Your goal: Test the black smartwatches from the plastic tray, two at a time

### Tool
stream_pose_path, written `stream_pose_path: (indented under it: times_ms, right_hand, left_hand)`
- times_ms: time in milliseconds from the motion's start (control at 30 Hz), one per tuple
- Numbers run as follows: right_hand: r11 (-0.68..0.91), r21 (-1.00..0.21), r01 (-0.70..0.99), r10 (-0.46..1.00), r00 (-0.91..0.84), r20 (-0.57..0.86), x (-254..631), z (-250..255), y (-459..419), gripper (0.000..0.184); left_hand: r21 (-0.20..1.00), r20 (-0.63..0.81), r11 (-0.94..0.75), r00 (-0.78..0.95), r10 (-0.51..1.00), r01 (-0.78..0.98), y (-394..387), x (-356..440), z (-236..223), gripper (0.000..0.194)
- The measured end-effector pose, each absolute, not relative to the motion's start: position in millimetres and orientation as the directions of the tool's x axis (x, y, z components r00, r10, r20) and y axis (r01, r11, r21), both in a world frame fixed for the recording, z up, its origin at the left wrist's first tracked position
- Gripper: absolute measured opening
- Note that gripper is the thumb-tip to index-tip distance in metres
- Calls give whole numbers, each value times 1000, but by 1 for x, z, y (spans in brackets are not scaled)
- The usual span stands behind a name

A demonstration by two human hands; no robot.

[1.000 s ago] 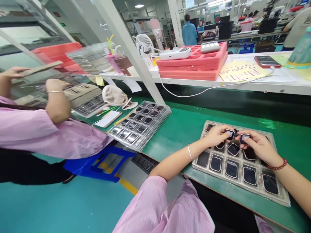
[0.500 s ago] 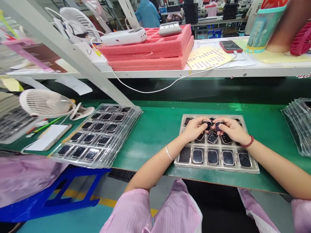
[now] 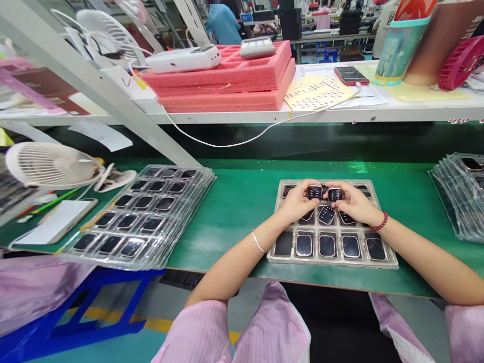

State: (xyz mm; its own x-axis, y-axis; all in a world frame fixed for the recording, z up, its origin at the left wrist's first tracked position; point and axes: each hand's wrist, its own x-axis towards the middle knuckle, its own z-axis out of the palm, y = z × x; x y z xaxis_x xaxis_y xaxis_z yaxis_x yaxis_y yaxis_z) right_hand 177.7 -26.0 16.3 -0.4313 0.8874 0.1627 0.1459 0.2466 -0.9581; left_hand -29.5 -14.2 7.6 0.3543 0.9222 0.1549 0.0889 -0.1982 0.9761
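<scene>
My left hand (image 3: 299, 202) pinches a small dark smartwatch case (image 3: 314, 192) between thumb and fingers. Close beside it, my right hand (image 3: 355, 202) grips a second, similar watch case (image 3: 335, 194). Both are held just above a clear plastic tray (image 3: 333, 263) on the green bench. In the tray's front row, watch cases (image 3: 327, 246) with dark square faces lie in their pockets. Behind them, a tilted watch case (image 3: 326, 215) shows pale marks on its face. My hands cover part of the back row.
A stack of clear trays (image 3: 166, 222) holding watch cases stands left; another tray stack (image 3: 456, 196) is at the right edge. A white fan (image 3: 53, 164) and a white-topped slab (image 3: 56, 222) lie far left. The shelf above bears pink foam (image 3: 227, 85), a phone (image 3: 351, 75) and a hanging cable (image 3: 227, 146).
Both held watch cases have been turned, so their faces look different and my thumbs have slid lower off them. The whole view has shifted slightly; the trays stay in place.
</scene>
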Motion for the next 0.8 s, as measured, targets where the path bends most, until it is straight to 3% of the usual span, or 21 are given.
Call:
stream_pose_path:
  times_ms: [167, 300, 567, 800]
  right_hand:
    - [145, -982, 123, 908, -412, 82, 180, 17, -26, 30]
    - [190, -972, 140, 916, -383, 123, 178, 17, -27, 22]
    - [160, -981, 114, 895, -436, 95, 178, 19, -28, 36]
    - [187, -980, 60, 877, -460, 139, 176, 15, -27, 48]
  left_hand:
    - [989, 138, -149, 378, 915, 0, -14, -31, 10, 25]
    - [994, 94, -106, 369, 925, 14, -12, -31, 9, 35]
    - [995, 102, -97, 330, 938, -33, -13, -30, 13, 29]
    - [995, 81, -96, 318, 945, 31, -14, -31, 15, 39]
